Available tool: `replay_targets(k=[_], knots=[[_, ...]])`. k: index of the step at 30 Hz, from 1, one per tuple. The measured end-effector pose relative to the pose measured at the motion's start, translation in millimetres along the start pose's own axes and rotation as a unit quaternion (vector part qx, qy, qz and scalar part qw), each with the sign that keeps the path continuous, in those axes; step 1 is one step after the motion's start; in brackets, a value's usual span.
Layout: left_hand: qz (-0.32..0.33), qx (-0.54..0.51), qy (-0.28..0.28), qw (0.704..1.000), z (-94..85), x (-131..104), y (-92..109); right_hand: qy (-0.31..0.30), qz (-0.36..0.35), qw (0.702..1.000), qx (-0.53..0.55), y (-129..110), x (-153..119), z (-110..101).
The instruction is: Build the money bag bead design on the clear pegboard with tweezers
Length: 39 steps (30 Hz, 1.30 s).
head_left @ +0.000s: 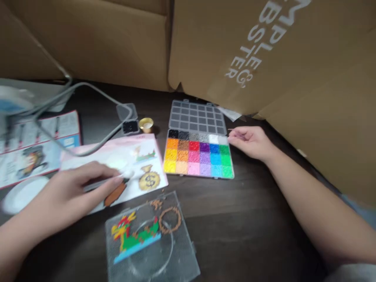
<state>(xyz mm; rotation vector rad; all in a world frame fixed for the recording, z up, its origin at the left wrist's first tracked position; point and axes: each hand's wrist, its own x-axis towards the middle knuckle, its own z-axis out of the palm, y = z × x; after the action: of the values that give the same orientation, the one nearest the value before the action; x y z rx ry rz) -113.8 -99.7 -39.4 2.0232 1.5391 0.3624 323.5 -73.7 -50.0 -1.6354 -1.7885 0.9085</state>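
Observation:
My left hand [85, 188] is closed over a printed pattern sheet [117, 149], thumb and finger pinching a small blurred white thing [127, 172] that I cannot make out. My right hand [249, 143] lies at the right edge of an open bead case [198, 131], fingers curled; a thin tip shows by them, too small to name. Bright fuse beads in many colours fill the case's compartments, its lid folded back. Nearest me lies a clear pegboard [185, 254] carrying a dragon-like bead figure [138, 235], a ring of brown beads [170, 220] and loose brown beads [156, 203].
A grey cable [100, 88] loops across the left side over another printed sheet [44, 145]. Behind the pattern sheet stand a small box of black beads [130, 126] and a gold cup [146, 124]. A white round object [25, 194] lies left. Cardboard walls [264, 78] rise behind.

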Motion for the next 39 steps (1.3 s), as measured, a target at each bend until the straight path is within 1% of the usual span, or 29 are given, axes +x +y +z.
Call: replay_targets(k=[1,2,5,11,17,22,26,30,34,37,39], knots=[[0.011,-0.012,-0.021,1.000,-1.7,0,3,0.023,-0.005,1.000,-0.009,-1,-2,0],[0.008,-0.020,-0.035,0.999,-3.0,0,5,0.047,-0.006,0.999,-0.027,-1,-3,0],[0.013,-0.042,-0.040,0.998,-4.4,-1,4,0.037,-0.014,0.999,-0.007,2,-4,1],[0.008,-0.034,-0.024,0.999,-1.2,-4,3,0.045,-0.024,0.999,0.017,9,-8,6],[0.007,-0.031,-0.012,0.999,-1.8,-4,2,0.054,-0.015,0.998,-0.004,11,-6,7],[-0.009,-0.034,-0.009,0.999,-4.0,-3,3,0.038,-0.023,0.999,0.006,12,-5,6],[-0.017,-0.040,-0.009,0.999,-3.9,-3,4,0.051,-0.002,0.999,-0.012,12,-5,6],[-0.025,-0.042,-0.001,0.999,-3.2,-2,7,0.058,-0.006,0.998,-0.003,9,-5,8],[-0.020,-0.042,-0.005,0.999,-3.2,-2,7,0.055,-0.015,0.998,-0.015,6,-4,8],[-0.028,-0.055,-0.015,0.998,-5.2,-1,6,0.076,-0.028,0.997,-0.011,8,-1,9],[-0.042,-0.078,-0.032,0.996,-7.8,-1,6,0.094,-0.046,0.994,-0.010,12,2,10]])
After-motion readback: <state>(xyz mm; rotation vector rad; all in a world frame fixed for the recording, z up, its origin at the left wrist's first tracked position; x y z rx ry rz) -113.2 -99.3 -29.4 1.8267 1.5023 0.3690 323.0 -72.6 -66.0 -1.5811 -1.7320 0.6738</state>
